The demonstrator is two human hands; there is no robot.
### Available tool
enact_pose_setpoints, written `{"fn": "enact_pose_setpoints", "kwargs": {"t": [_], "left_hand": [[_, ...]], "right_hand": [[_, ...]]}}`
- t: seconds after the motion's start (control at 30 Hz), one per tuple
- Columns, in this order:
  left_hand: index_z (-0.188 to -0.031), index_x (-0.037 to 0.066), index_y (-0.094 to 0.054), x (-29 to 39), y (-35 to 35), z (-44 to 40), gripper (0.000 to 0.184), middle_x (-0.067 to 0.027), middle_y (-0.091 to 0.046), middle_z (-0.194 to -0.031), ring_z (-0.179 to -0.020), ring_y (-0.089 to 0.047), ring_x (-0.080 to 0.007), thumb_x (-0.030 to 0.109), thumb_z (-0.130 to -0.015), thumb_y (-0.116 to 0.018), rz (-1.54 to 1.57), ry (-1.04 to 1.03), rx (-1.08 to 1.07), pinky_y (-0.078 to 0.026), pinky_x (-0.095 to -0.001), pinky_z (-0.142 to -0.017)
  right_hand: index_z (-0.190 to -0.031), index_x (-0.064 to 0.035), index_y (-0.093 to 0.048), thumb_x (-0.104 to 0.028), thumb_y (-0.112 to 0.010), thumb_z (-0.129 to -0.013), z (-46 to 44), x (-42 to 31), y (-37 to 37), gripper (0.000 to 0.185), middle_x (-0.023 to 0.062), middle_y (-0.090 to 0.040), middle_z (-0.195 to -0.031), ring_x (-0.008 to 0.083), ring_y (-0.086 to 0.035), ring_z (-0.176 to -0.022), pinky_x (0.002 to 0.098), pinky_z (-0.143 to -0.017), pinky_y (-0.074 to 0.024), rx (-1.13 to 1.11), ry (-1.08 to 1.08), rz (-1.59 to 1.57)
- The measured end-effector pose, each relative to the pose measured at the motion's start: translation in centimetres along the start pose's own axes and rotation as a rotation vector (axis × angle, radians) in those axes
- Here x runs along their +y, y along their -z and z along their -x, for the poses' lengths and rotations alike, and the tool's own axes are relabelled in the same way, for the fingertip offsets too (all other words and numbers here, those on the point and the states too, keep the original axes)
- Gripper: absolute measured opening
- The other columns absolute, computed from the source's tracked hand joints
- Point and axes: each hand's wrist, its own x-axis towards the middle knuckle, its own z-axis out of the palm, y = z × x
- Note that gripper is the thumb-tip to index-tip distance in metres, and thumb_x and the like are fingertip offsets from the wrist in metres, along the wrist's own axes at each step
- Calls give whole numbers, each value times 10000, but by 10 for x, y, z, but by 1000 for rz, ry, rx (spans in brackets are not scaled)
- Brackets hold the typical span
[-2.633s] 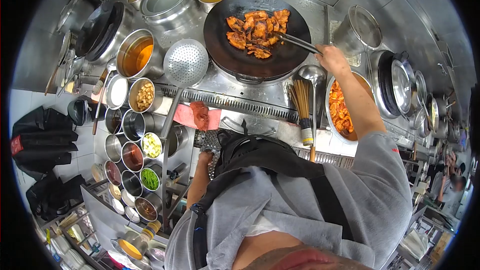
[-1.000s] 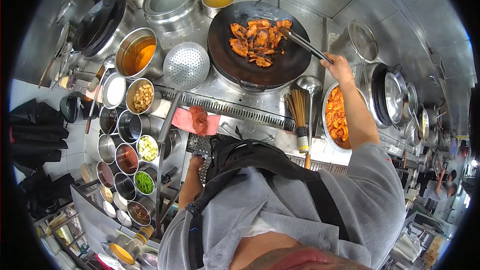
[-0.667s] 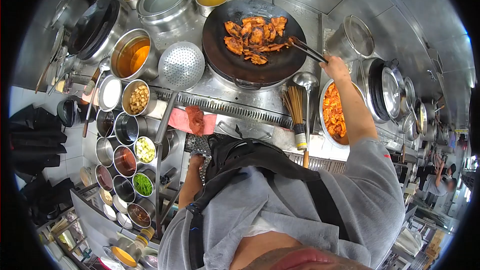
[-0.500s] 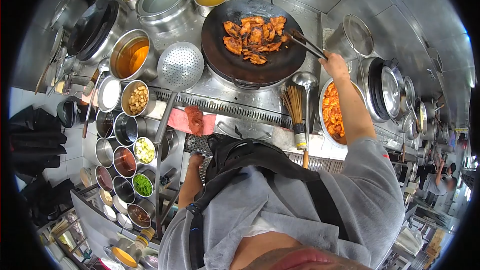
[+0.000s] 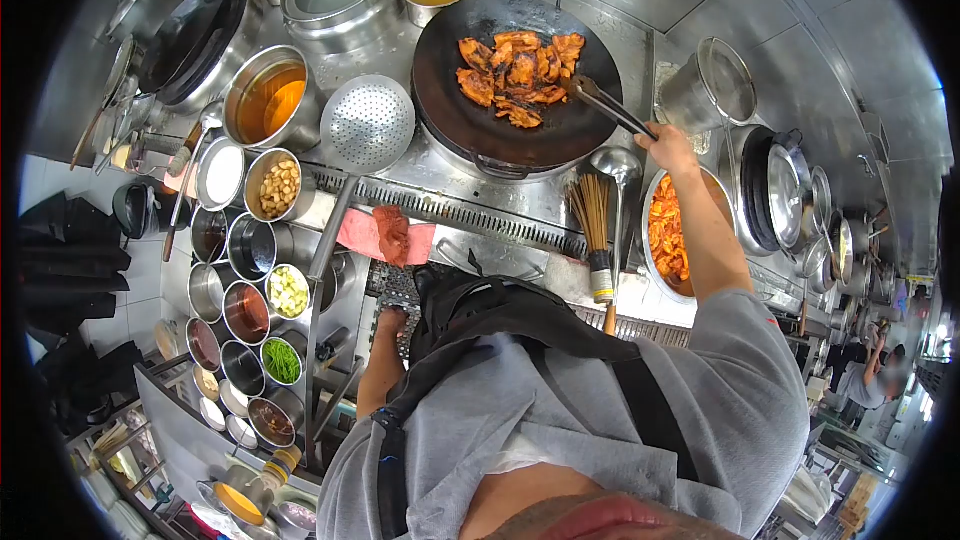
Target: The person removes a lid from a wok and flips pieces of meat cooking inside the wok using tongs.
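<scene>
My right hand (image 5: 668, 148) is closed around the handle end of metal tongs (image 5: 618, 109), which reach over the right side of a black wok (image 5: 450, 100). The tips of the tongs are at the right edge of several browned, red-sauced meat pieces (image 5: 519, 74) in the wok. Below my right forearm is an oval metal pan of red-orange food (image 5: 668, 230). My left hand (image 5: 392, 320) hangs low beside my body, near the black apron, away from the stove. Its fingers are too small and obscured to make out.
Left of the wok lie a perforated strainer (image 5: 368, 125) and a pot of orange liquid (image 5: 265, 110). Several metal containers of ingredients line the left side. A bamboo brush (image 5: 596, 240) and a ladle (image 5: 617, 166) lie in front. Another person (image 5: 872, 380) is far right.
The tips of the tongs have come lower, beside the right edge of the meat. My right hand has dropped slightly with them. The whole view has shifted a little.
</scene>
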Motion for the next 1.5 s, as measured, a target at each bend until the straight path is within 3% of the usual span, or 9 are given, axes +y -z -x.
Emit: {"fn": "enact_pose_setpoints", "kwargs": {"t": [0.2,0.3,0.4,0.83,0.9,0.97,1.3,1.37,1.5], "left_hand": [[-965,65,-647,8,6,11,226,-79,-643,-726,-542,-610,-224,247,-887,-538,49,118,-12,-533,-362,-464],[-950,57,-650,2,10,8,247,-87,-646,-726,-553,-618,-227,257,-886,-522,-27,-150,-15,-528,-359,-457],[-979,64,-700,12,15,3,269,-224,-676,-1021,-931,-673,-367,212,-827,-536,111,211,-17,-543,-460,-830],[-1070,55,-681,3,20,2,354,-230,-646,-1131,-1076,-620,-376,234,-857,-462,44,220,-57,-493,-463,-931],[-1064,55,-685,4,24,4,356,-230,-646,-1130,-1084,-616,-374,243,-862,-460,145,277,-28,-487,-463,-939],[-1049,52,-690,18,42,20,367,-231,-648,-1127,-1084,-612,-384,276,-872,-459,-292,14,-145,-481,-470,-941],[-1074,106,-683,-21,16,3,361,-198,-652,-1123,-1078,-615,-353,329,-851,-507,-466,-116,-108,-490,-442,-926],[-1057,99,-684,-20,11,6,357,-191,-656,-1121,-1058,-623,-356,329,-852,-503,229,274,-21,-496,-445,-917],[-1086,78,-680,41,73,61,353,-184,-680,-1065,-978,-661,-326,273,-803,-599,177,-32,48,-509,-404,-867]], "right_hand": [[-1086,-90,-692,-295,-652,-826,-5,-21,-12,333,222,-673,-980,385,-624,-989,463,-881,-482,-122,-116,-55],[-1094,-105,-690,-281,-648,-831,-9,-22,-6,320,210,-674,-991,384,-622,-992,467,-877,-487,-36,-22,11],[-1126,-119,-676,-263,-643,-835,-14,-24,14,327,202,-672,-1007,379,-626,-985,465,-875,-495,23,32,114],[-1208,-105,-598,-248,-675,-822,8,-41,23,419,160,-668,-918,336,-658,-871,457,-765,-530,-9,307,546],[-1039,-75,-645,-224,-662,-799,17,-43,34,283,187,-678,-940,362,-651,-938,454,-833,-520,19,227,392],[-1067,-82,-648,-233,-665,-807,16,-36,35,300,195,-675,-967,369,-642,-957,457,-852,-510,48,186,322],[-1095,-95,-658,-268,-639,-851,-23,-73,-23,299,209,-669,-996,380,-627,-973,471,-871,-491,-42,101,270],[-1125,-105,-648,-284,-650,-840,-17,-67,-25,337,201,-671,-1005,382,-627,-972,472,-866,-493,-6,93,222],[-1245,-107,-604,-352,-692,-798,9,-44,-6,518,198,-676,-1016,387,-632,-964,465,-850,-494,156,106,104]]}}
